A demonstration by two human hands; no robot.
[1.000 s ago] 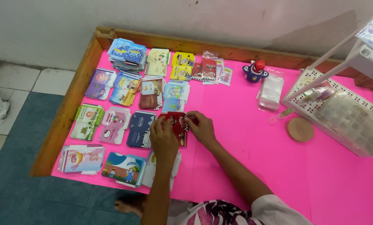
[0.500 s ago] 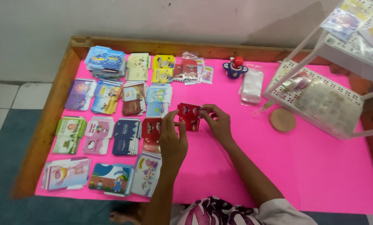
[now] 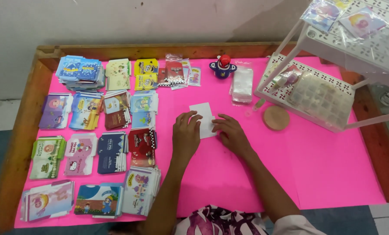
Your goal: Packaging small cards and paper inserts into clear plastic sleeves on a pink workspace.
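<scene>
Both hands rest flat on a bright pink sheet (image 3: 325, 174) that covers a wooden table (image 3: 20, 143). Between them lies a small white card (image 3: 203, 118), plain side up, near the middle of the sheet. The left hand (image 3: 185, 135) lies on the card's left edge, with its fingers stretched out and spread a little, pressing down and not curled around anything. The right hand (image 3: 230, 132) touches the card's right edge with its fingertips, and its fingers are bent loosely, not closed in a fist. To the left of the hands are many stacks of little colourful envelopes (image 3: 111, 152) with cartoon pictures, laid out in rows. The nearest one to the left hand is a red stack (image 3: 141, 146), just beside the wrist. Farther away, near the table's far edge, stands a small blue and red toy (image 3: 223, 67), with a pile of clear plastic bags (image 3: 242, 85) just to its right. A round wooden lid (image 3: 276, 118) lies to the right of the hands, next to a white plastic rack (image 3: 316, 93).
</scene>
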